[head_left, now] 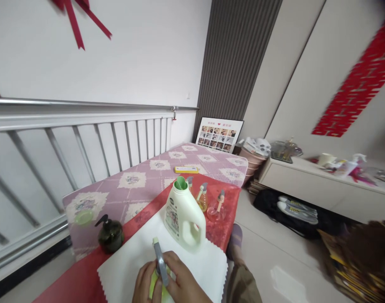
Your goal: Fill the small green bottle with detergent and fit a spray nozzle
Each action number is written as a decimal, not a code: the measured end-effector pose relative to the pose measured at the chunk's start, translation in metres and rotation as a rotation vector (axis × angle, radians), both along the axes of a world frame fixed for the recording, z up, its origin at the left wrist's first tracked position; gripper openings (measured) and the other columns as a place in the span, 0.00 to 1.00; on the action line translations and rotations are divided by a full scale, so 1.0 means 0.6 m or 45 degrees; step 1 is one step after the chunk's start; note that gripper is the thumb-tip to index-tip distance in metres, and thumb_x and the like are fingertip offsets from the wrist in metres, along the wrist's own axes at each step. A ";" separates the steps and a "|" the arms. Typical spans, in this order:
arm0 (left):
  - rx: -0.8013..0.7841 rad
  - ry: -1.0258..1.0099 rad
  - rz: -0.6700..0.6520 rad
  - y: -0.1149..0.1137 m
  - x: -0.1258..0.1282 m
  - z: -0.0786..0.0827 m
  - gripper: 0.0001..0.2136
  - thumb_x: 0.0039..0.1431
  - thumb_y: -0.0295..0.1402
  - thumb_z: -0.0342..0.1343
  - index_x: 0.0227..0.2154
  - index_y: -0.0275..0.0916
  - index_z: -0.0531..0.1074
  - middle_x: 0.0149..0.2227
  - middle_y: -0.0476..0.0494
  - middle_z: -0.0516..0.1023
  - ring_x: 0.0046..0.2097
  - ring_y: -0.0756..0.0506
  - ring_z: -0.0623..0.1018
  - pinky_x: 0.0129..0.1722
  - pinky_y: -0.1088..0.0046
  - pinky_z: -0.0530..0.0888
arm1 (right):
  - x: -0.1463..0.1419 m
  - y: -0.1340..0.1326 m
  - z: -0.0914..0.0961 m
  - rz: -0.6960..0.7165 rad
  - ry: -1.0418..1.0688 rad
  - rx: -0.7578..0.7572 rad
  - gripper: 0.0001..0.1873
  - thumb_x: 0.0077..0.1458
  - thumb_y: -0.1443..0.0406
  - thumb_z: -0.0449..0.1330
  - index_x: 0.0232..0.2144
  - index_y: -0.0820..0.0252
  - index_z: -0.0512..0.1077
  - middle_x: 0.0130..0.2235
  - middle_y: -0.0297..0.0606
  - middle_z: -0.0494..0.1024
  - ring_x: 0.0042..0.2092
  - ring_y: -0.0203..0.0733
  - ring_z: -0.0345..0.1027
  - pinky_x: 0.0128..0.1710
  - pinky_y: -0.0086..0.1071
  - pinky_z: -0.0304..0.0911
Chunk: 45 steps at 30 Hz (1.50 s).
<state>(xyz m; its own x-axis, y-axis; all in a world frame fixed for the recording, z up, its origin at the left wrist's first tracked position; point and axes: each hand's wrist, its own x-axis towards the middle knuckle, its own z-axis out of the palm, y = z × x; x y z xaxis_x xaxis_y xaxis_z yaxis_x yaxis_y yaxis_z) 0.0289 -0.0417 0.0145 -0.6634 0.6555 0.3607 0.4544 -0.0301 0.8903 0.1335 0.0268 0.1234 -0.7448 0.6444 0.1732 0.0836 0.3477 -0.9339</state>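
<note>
My left hand [145,281] and my right hand [184,276] are both closed around a small pump bottle [161,263] with a grey head, a pale tip and a yellow-green body. Fingers cover most of that body. Just beyond them, on a white scallop-edged mat [132,256], stands an uncapped pale green detergent jug [185,216] with a green inner neck. A dark green pump bottle [110,235] stands to the left. Right of the jug are a bottle of yellow liquid [201,200] and one of pink liquid [218,210]; another bottle behind is partly hidden.
A red cloth [229,195] lies over a purple patterned tablecloth [162,164]. A yellow-edged box [186,170] and a green dish [84,217] rest on it. A white railing [117,145] runs along the left. Shoes [298,210] and cardboard [359,256] lie to the right.
</note>
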 end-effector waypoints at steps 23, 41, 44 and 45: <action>-0.115 -0.017 0.001 -0.005 0.009 0.051 0.13 0.55 0.32 0.48 0.44 0.41 0.66 0.43 0.41 0.74 0.47 0.40 0.75 0.49 0.55 0.73 | -0.051 -0.018 -0.047 -0.598 -0.190 -0.124 0.08 0.41 0.67 0.55 0.28 0.54 0.61 0.29 0.33 0.71 0.33 0.45 0.69 0.34 0.36 0.65; -0.117 -0.240 -0.336 -0.006 -0.014 0.040 0.21 0.61 0.46 0.48 0.52 0.39 0.65 0.54 0.35 0.71 0.56 0.40 0.73 0.57 0.57 0.71 | -0.002 -0.007 -0.096 -0.257 -0.004 -0.287 0.24 0.58 0.58 0.58 0.57 0.54 0.68 0.59 0.43 0.73 0.63 0.49 0.62 0.64 0.44 0.55; -0.146 -0.286 -0.336 -0.006 -0.010 0.030 0.22 0.62 0.46 0.46 0.54 0.39 0.62 0.57 0.34 0.69 0.60 0.41 0.69 0.62 0.58 0.66 | -0.004 -0.011 -0.104 -0.214 0.004 -0.355 0.28 0.60 0.57 0.56 0.62 0.54 0.63 0.65 0.43 0.65 0.68 0.46 0.53 0.68 0.46 0.45; -0.145 -0.299 -0.318 -0.006 -0.008 0.026 0.22 0.62 0.47 0.46 0.54 0.40 0.62 0.58 0.35 0.68 0.61 0.42 0.68 0.62 0.59 0.65 | -0.005 -0.013 -0.104 -0.198 0.013 -0.362 0.28 0.61 0.57 0.55 0.63 0.54 0.62 0.66 0.43 0.63 0.68 0.45 0.52 0.69 0.46 0.44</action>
<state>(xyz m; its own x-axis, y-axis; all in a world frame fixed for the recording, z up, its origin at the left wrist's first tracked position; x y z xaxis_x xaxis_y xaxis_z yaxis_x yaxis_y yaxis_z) 0.0243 -0.0451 0.0302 -0.5340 0.8350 0.1326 0.2279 -0.0089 0.9736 0.1303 0.0191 0.0610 -0.6325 0.7742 -0.0233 0.1057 0.0565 -0.9928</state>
